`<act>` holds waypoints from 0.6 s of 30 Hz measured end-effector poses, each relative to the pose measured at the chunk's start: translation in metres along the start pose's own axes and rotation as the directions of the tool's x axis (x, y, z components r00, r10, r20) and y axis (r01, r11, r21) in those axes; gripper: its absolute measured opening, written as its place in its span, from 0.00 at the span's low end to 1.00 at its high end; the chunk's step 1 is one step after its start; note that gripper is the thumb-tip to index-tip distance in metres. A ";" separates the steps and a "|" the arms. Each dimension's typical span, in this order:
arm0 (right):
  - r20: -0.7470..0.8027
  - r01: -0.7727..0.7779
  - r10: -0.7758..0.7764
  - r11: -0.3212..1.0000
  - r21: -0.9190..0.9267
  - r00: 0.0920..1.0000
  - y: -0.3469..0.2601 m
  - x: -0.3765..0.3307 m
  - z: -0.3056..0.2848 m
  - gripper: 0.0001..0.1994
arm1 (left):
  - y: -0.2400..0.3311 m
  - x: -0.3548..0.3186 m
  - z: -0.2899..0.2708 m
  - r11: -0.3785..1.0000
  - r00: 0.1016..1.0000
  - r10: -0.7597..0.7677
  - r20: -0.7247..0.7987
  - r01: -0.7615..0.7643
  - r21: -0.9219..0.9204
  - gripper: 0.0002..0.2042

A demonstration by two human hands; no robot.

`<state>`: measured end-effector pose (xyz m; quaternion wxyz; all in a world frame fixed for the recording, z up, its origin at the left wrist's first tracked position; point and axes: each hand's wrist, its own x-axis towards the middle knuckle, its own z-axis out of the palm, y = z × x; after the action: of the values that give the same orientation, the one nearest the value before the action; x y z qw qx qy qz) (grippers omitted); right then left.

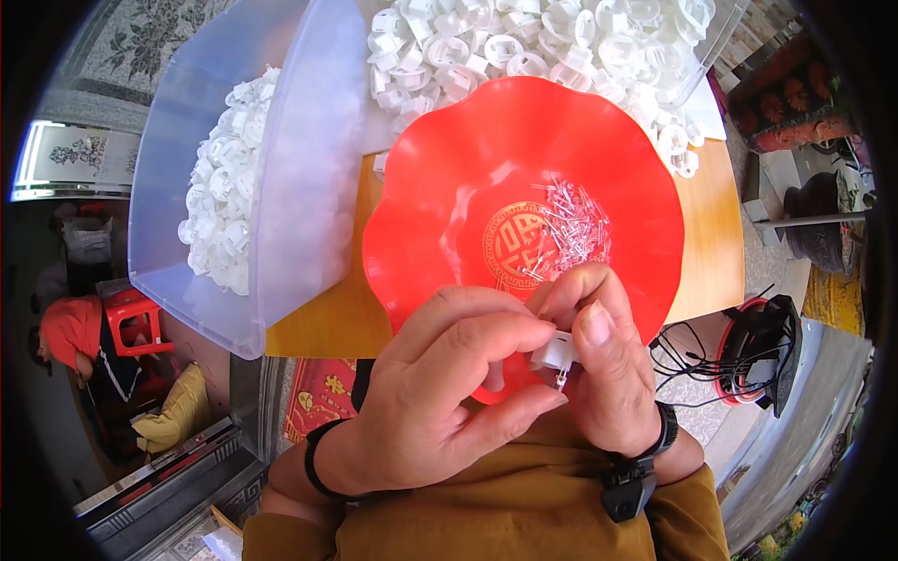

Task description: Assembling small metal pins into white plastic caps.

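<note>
The held part (554,352) is white. The bowl (432,201) at the front edge of the orange-brown desk (708,229) is red with a gold circular motif (508,241). The bin (313,168) at the left edge is translucent pale blue.

Your right hand (613,379) is pinching a small white part (556,352) over the near side of a scalloped red bowl (416,229); your left hand (421,393) is curving beside it. Slender shiny pins (578,224) are lying inside the bowl. White pieces (224,187) are filling part of the translucent bin (313,159), left.
</note>
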<state>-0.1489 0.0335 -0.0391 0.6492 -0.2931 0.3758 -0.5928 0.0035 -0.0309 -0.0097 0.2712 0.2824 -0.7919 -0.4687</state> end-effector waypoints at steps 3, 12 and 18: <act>0.016 -0.024 0.024 0.999 0.039 1.000 0.001 -0.001 0.001 0.12 | 0.000 -0.001 -0.001 1.000 1.000 0.009 0.014 -0.010 0.006 0.19; -0.006 0.006 -0.006 1.000 0.012 1.000 0.002 -0.001 0.005 0.12 | 0.001 0.000 0.002 0.998 0.999 0.035 -0.017 -0.034 0.045 0.18; -0.025 -0.010 0.010 1.000 0.003 1.000 0.002 -0.002 0.004 0.11 | -0.002 0.002 0.003 0.999 1.000 0.026 0.000 -0.026 0.041 0.17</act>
<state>-0.1441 0.0353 -0.0386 0.6477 -0.2829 0.3844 -0.5939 0.0005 -0.0315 -0.0122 0.2717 0.2779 -0.8047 -0.4488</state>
